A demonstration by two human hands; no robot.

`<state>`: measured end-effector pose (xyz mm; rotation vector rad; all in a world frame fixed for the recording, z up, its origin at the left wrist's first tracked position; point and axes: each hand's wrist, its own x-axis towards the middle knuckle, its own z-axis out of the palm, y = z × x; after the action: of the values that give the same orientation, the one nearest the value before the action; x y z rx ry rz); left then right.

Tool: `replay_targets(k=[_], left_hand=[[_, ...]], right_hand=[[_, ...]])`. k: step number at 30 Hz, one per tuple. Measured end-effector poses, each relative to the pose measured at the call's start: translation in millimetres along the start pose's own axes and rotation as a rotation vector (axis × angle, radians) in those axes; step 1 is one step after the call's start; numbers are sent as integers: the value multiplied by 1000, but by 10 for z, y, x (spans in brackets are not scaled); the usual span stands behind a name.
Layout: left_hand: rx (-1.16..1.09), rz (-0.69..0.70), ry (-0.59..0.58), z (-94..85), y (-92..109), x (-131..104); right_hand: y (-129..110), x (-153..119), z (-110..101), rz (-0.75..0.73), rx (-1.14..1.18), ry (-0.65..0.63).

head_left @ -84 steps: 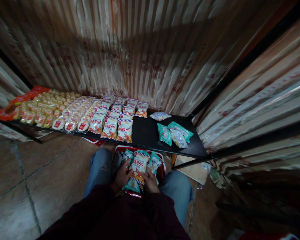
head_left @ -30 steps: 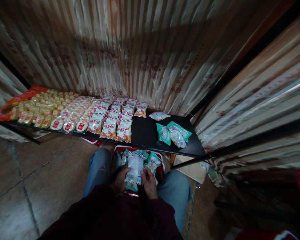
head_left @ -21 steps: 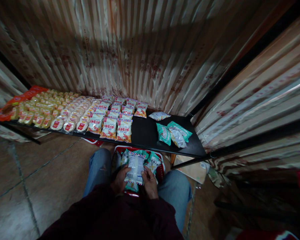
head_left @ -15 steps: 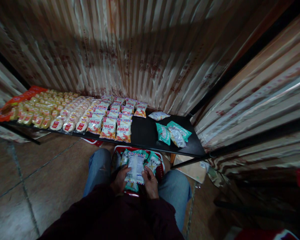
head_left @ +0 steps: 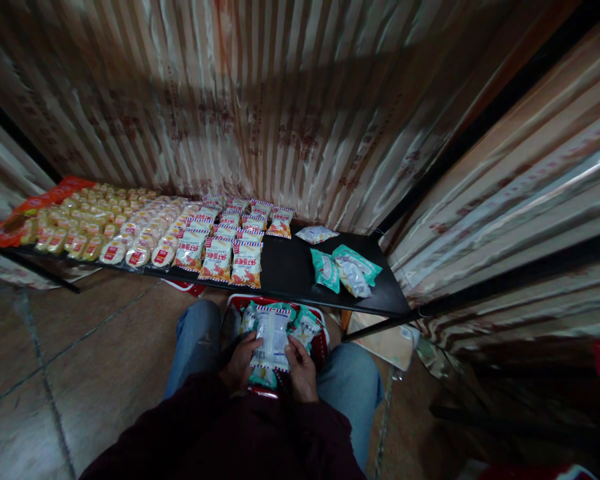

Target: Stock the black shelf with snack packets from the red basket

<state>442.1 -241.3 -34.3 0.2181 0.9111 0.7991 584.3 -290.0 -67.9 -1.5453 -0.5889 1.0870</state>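
Observation:
A white snack bag (head_left: 272,339) with striped ends is held between both hands, its printed back facing up. My left hand (head_left: 243,360) grips its left edge, and my right hand (head_left: 301,367) grips its right edge. Beneath it a red basket (head_left: 325,347) between the knees holds several green bags (head_left: 307,325). On the black shelf (head_left: 286,270), rows of white and orange snack bags (head_left: 216,259) stand beside round wrapped packs (head_left: 139,252). Some green bags (head_left: 325,270) and a white bag (head_left: 317,234) lie at the shelf's right end.
Yellowish wrapped packs (head_left: 85,217) and an orange package (head_left: 35,203) fill the shelf's left end. Striped curtains (head_left: 280,100) hang behind and at the right. Black metal bars (head_left: 505,280) frame the right side. A cardboard box (head_left: 380,339) lies under the shelf.
The view has shifted very slightly. Both hands keep their hold on the white bag, which has barely moved.

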Motion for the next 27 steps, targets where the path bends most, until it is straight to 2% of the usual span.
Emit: replay_targets(k=[8, 14, 20, 27], left_hand=[[58, 94, 54, -78, -90, 77], [71, 59, 138, -53, -102, 50], [45, 79, -84, 8, -23, -28], [95, 68, -129, 74, 47, -92]], right_hand=[[-22, -3, 0, 9, 36, -20], [-67, -15, -5, -87, -94, 48], [-93, -12, -16, -226, -228, 80], [-154, -26, -2, -272, -264, 94]])
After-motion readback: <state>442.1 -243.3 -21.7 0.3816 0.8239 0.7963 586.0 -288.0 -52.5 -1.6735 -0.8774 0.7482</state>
